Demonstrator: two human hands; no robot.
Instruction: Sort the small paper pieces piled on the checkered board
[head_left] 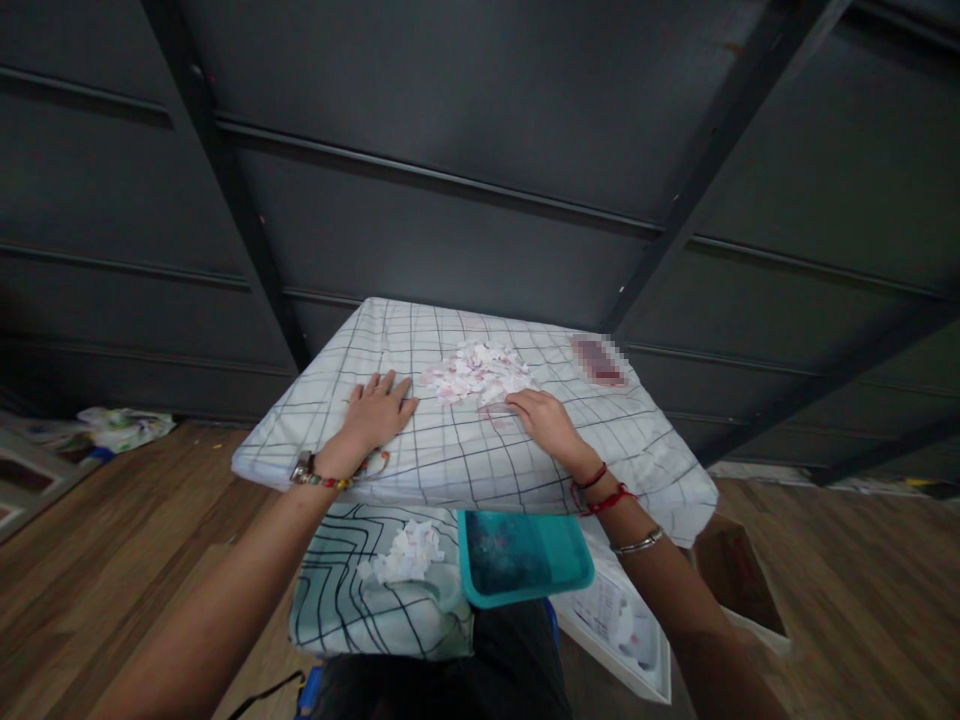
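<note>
Small white paper pieces [480, 372], some with pinkish marks, are heaped on a table covered with a white checked cloth [427, 460]. To the left of the heap, my left hand [377, 408] rests flat on the cloth, fingers spread and holding nothing. My right hand [544, 420] is at the heap's near right edge. Its fingers are drawn together on a thin whitish paper piece [493, 407], though the fingertips are partly hidden.
Below the table edge, a teal tray [525, 590] and a second pile of paper pieces [412, 552] rest near my lap. A white box [619, 630] lies at right, beside an open carton [739, 575]. A pixelated reddish patch [600, 360] is on the cloth. Dark panels [450, 210] stand behind.
</note>
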